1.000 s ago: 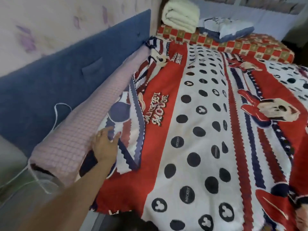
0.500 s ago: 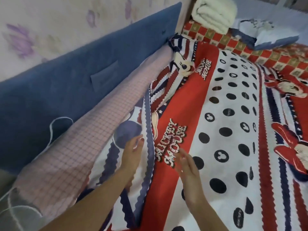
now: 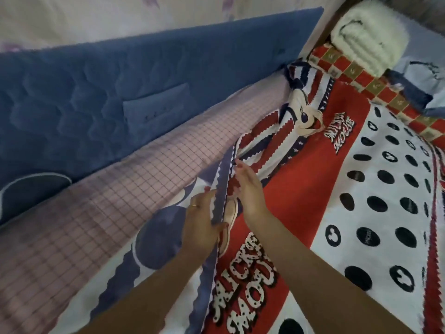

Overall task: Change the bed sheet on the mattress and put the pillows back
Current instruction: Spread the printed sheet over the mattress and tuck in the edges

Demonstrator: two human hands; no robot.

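Nearest the camera, two bare forearms reach up from the bottom edge onto the bed sheet (image 3: 301,213), a red, white and navy cartoon print with black dots that is spread over the mattress. Half a second ago the two hands lay apart and flat on the cloth; now they have come together on a raised fold of the sheet's left edge. The left hand (image 3: 201,225) (a ring shows on one finger) pinches the navy scalloped border between thumb and fingers, while the right hand (image 3: 248,191) lies against the other side of the same fold with its fingers straight, pressing rather than gripping. The fold stands up as a ridge between them. The sheet's long axis runs from the lower left of the view up toward the upper right, and its turned-back edge follows that same line beside a pink checked roll (image 3: 101,213), which lies parallel to it and touches it along the left. Whether that roll is the mattress's own edge or a separate cover cannot be told. Beyond the roll, a blue quilted panel (image 3: 96,92) leans against a pale flowered wall (image 3: 72,18). At the far end, a red and gold checked cloth (image 3: 356,75) crosses the bed, with a folded white blanket (image 3: 370,37) stacked on it.
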